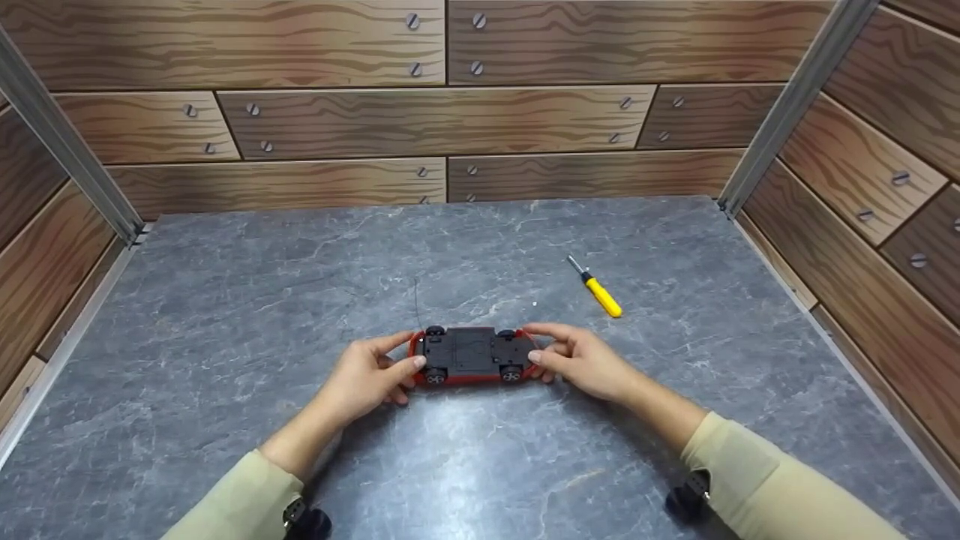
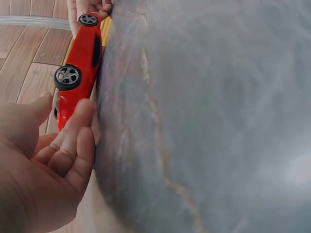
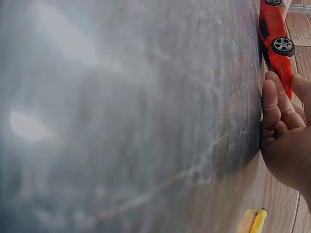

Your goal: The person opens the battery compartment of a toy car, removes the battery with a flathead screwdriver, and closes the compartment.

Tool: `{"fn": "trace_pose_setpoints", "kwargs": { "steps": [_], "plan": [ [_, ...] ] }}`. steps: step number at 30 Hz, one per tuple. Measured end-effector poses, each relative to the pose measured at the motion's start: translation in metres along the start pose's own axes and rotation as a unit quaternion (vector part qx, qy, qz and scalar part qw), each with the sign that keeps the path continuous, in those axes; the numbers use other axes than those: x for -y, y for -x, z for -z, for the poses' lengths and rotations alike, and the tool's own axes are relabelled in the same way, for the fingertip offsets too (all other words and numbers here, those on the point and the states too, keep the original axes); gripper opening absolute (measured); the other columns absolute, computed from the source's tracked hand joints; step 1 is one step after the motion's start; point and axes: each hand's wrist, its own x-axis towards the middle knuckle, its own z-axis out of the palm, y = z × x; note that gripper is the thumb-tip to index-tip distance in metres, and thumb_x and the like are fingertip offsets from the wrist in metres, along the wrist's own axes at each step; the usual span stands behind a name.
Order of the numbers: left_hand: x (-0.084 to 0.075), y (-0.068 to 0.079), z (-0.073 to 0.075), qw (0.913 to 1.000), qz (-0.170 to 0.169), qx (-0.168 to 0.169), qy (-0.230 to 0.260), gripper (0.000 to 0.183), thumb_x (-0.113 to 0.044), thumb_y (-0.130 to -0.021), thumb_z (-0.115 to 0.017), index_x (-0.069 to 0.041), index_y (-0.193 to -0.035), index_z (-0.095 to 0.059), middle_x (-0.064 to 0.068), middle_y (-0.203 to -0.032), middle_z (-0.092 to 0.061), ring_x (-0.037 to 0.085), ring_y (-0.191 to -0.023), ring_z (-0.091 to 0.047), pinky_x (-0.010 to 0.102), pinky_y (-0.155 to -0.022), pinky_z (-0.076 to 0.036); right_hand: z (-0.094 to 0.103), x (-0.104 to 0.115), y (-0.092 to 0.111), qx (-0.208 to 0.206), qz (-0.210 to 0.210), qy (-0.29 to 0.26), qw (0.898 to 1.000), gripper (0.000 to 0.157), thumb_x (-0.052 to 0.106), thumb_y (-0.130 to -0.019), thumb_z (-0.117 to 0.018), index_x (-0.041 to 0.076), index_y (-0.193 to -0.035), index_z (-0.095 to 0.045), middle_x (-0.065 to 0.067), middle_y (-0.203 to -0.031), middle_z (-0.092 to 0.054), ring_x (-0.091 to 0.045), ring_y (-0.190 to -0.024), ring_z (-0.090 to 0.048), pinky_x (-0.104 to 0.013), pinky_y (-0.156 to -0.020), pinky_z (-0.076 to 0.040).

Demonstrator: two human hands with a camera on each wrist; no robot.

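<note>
Two ends of an upturned red toy car (image 1: 472, 355) are in a person's grip, near the middle of the marbled grey tabletop (image 1: 247, 315): the left hand (image 1: 366, 377) pinches one end, its thumb over the edge of the black chassis (image 1: 469, 350), and the right hand (image 1: 589, 363) pinches the other end in the same manner. Whether the roof touches the tabletop or hangs just above it, I cannot tell. The car looks light and stiff, probably hard plastic, with a glossy shell that may slide under dry fingertips; the bumpers or the flat flanks between the axles should give the surest hold, while a wheel (image 2: 68, 77) could turn under pressure. A thin dark wire (image 1: 417, 304), perhaps an aerial, rises beside the left end and seems the part most easily bent. Only the head view shows that wire, the chassis face and the whole yellow-handled screwdriver (image 1: 602, 295) lying beyond the right hand; the wrist views give instead the car's red flank, its dark side windows and the spoked silver rims, with fingers curled along the side nearer the tabletop
</note>
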Motion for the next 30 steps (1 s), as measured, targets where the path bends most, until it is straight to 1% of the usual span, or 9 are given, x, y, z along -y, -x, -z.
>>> {"fn": "trace_pose_setpoints", "kwargs": {
  "steps": [3,6,9,12,14,17,22,25,30],
  "plan": [
    [-0.003,0.003,0.004,0.9977,-0.022,-0.025,-0.059,0.06,-0.025,-0.099,-0.078,-0.003,-0.151,-0.057,0.006,-0.079,-0.077,0.02,-0.061,-0.071,0.031,-0.052,-0.058,-0.001,0.002,0.002,-0.01,-0.005,0.012,1.0,0.057,0.02,-0.105,-0.069,0.0,-0.155,-0.05,-0.014,-0.093,-0.078,-0.024,-0.08,-0.073,-0.025,-0.068,-0.058],
    [-0.006,0.005,0.008,0.9873,-0.07,-0.059,-0.13,0.057,-0.028,-0.097,-0.08,-0.002,-0.145,-0.063,0.003,-0.082,-0.078,0.017,-0.066,-0.071,0.035,-0.06,-0.061,-0.002,0.006,0.006,-0.037,-0.007,0.04,0.999,0.054,0.021,-0.105,-0.07,0.002,-0.153,-0.053,-0.011,-0.092,-0.078,-0.023,-0.079,-0.072,-0.026,-0.065,-0.056],
    [-0.008,0.007,0.013,0.9673,-0.129,-0.09,-0.199,0.054,-0.032,-0.096,-0.081,-0.001,-0.138,-0.069,0.008,-0.097,-0.081,0.023,-0.084,-0.076,0.044,-0.079,-0.063,-0.006,0.012,0.012,-0.088,0.004,0.095,0.992,0.049,0.02,-0.104,-0.071,0.004,-0.148,-0.059,-0.007,-0.096,-0.077,-0.02,-0.082,-0.072,-0.029,-0.069,-0.059],
    [-0.009,0.01,0.017,0.9454,-0.181,-0.098,-0.253,0.054,-0.037,-0.097,-0.08,-0.002,-0.136,-0.07,0.016,-0.121,-0.077,0.033,-0.112,-0.074,0.053,-0.098,-0.059,-0.011,0.019,0.019,-0.139,0.041,0.171,0.975,0.045,0.02,-0.102,-0.075,0.005,-0.143,-0.064,-0.006,-0.108,-0.077,-0.02,-0.093,-0.073,-0.037,-0.081,-0.063],
    [-0.01,0.011,0.019,0.93,-0.207,-0.089,-0.29,0.057,-0.042,-0.098,-0.078,-0.003,-0.139,-0.069,0.018,-0.133,-0.072,0.038,-0.124,-0.067,0.057,-0.105,-0.054,-0.015,0.024,0.024,-0.159,0.076,0.225,0.958,0.045,0.021,-0.1,-0.077,0.005,-0.141,-0.066,-0.01,-0.12,-0.076,-0.025,-0.105,-0.073,-0.045,-0.093,-0.061],
    [-0.011,0.013,0.02,0.9102,-0.235,-0.056,-0.337,0.064,-0.05,-0.099,-0.073,-0.005,-0.145,-0.065,0.019,-0.145,-0.064,0.041,-0.137,-0.058,0.061,-0.112,-0.047,-0.02,0.029,0.032,-0.161,0.122,0.303,0.931,0.051,0.026,-0.099,-0.078,0.004,-0.143,-0.065,-0.016,-0.138,-0.069,-0.034,-0.126,-0.067,-0.055,-0.108,-0.052],
    [-0.01,0.015,0.019,0.8794,-0.267,0.015,-0.394,0.072,-0.058,-0.101,-0.065,-0.008,-0.153,-0.057,0.016,-0.158,-0.052,0.044,-0.149,-0.042,0.064,-0.121,-0.033,-0.034,0.036,0.044,-0.124,0.116,0.406,0.898,0.066,0.045,-0.099,-0.074,0.007,-0.151,-0.059,-0.017,-0.155,-0.055,-0.041,-0.143,-0.052,-0.066,-0.113,-0.04],
    [-0.009,0.016,0.019,0.8679,-0.276,0.043,-0.411,0.074,-0.061,-0.102,-0.061,-0.01,-0.156,-0.054,0.012,-0.161,-0.05,0.041,-0.153,-0.036,0.059,-0.126,-0.027,-0.041,0.04,0.05,-0.1,0.101,0.441,0.886,0.07,0.051,-0.1,-0.071,0.007,-0.153,-0.056,-0.016,-0.16,-0.05,-0.043,-0.147,-0.045,-0.068,-0.115,-0.037],
    [-0.009,0.016,0.018,0.8605,-0.28,0.058,-0.421,0.076,-0.064,-0.102,-0.06,-0.011,-0.156,-0.053,0.008,-0.162,-0.048,0.036,-0.156,-0.032,0.053,-0.128,-0.023,-0.048,0.046,0.055,-0.074,0.069,0.467,0.878,0.073,0.056,-0.102,-0.065,0.008,-0.156,-0.053,-0.015,-0.164,-0.044,-0.043,-0.151,-0.039,-0.068,-0.117,-0.033]
  ]
}}
